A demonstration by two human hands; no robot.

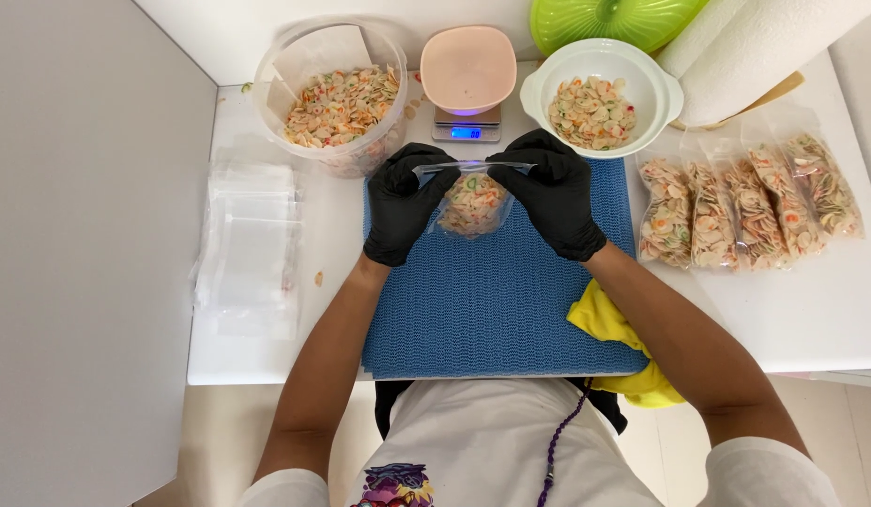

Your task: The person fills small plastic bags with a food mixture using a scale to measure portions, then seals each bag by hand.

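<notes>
— Between the two gloved hands, just above the blue mat [492, 300], there's the small clear bag [471, 202], part-filled with colourful shell-shaped snacks. What's the grip like?

— Left hand [403, 202] pinches the bag's top edge at one end, right hand [553, 192] pinches the other end. Both are closed on the strip, and the bag hangs between them.

— And around them?

— Just beyond the fingertips sits a small scale [466, 127] with a pink bowl [468, 68] on it. Beyond the left hand, a clear tub [332, 94] of the same snacks; beyond the right hand, a white bowl [600, 94] holding more.

— Off to the sides?

— Outside the right hand, filled bags [750, 202] lie in a row on the worktop [830, 310]. Outside the left hand, a stack of empty bags [248, 244]. Near the right forearm, a yellow cloth [618, 333].
</notes>
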